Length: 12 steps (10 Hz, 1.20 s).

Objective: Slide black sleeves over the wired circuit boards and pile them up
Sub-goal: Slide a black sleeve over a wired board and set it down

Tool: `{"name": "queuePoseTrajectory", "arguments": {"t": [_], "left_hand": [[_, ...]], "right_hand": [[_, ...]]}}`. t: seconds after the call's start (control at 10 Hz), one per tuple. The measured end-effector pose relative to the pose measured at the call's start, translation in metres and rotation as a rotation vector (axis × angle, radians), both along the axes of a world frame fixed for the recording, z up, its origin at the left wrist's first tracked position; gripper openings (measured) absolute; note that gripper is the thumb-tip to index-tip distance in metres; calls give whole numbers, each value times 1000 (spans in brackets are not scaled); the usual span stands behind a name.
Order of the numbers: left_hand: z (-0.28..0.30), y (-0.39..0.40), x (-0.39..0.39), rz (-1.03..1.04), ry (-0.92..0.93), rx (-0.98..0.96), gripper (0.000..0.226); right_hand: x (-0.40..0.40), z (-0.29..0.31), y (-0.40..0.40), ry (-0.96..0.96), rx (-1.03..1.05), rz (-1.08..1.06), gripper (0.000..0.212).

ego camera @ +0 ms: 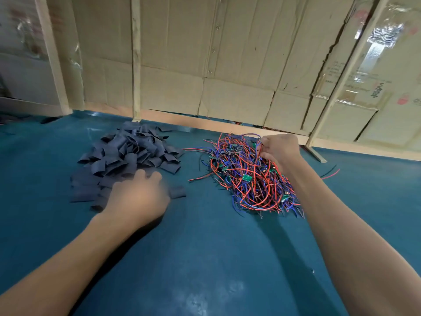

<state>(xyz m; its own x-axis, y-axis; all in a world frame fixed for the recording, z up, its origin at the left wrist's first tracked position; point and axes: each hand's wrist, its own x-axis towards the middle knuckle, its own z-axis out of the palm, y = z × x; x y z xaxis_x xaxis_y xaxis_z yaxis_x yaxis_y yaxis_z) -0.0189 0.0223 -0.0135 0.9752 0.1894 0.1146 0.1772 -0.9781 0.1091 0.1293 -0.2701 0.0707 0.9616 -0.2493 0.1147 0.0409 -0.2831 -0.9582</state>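
So two heaps on the blue table top point(205, 258), and each hand is at its own heap. The left hand point(139, 197) is down at the near edge of the pile of black sleeves point(129, 156), palm facing down, fingers reaching into the closest sleeves; it's really blurred, so I honestly cannot tell if it's pinching one or just lying on them. Most of that pile sits just beyond its fingertips, with a few flat sleeves spilling out to either side of the hand, and one lone sleeve point(177, 192) lies just beside it on the side toward the other hand. The right hand point(279, 151) is over at the far side of the tangle of wired circuit boards point(248, 176), fingers curled and pinching some wires right at the top of the heap (red ones run through its grip, can't make out which board they belong to). The bulk of the tangle lies between that hand and the person, tucked against the inner side of the right forearm, with little green boards poking out among red, blue and black wires. The two piles sit near each other but apart, a strip of bare table between them. Behind both hands stands a cardboard wall point(227, 65) with wooden battens.
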Motion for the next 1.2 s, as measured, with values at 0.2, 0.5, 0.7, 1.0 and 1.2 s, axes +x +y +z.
{"name": "queuePoseTrajectory", "arguments": {"t": [0.2,0.5,0.7,1.0,1.2], "left_hand": [[7,9,-1,29,21,-106,58],[1,9,-1,151,1,-125,46],[5,8,1,28,-83,-196,63],[6,14,4,-320,-332,-370,91],[-9,17,8,-491,-278,-452,78]], "right_hand": [[-15,18,-3,-197,300,81,14],[-39,72,13,-554,232,210,25],[-81,12,56,-602,-81,342,19],[-101,-81,66,-611,-609,572,23],[-104,-82,65,-410,-1024,699,29]]}}
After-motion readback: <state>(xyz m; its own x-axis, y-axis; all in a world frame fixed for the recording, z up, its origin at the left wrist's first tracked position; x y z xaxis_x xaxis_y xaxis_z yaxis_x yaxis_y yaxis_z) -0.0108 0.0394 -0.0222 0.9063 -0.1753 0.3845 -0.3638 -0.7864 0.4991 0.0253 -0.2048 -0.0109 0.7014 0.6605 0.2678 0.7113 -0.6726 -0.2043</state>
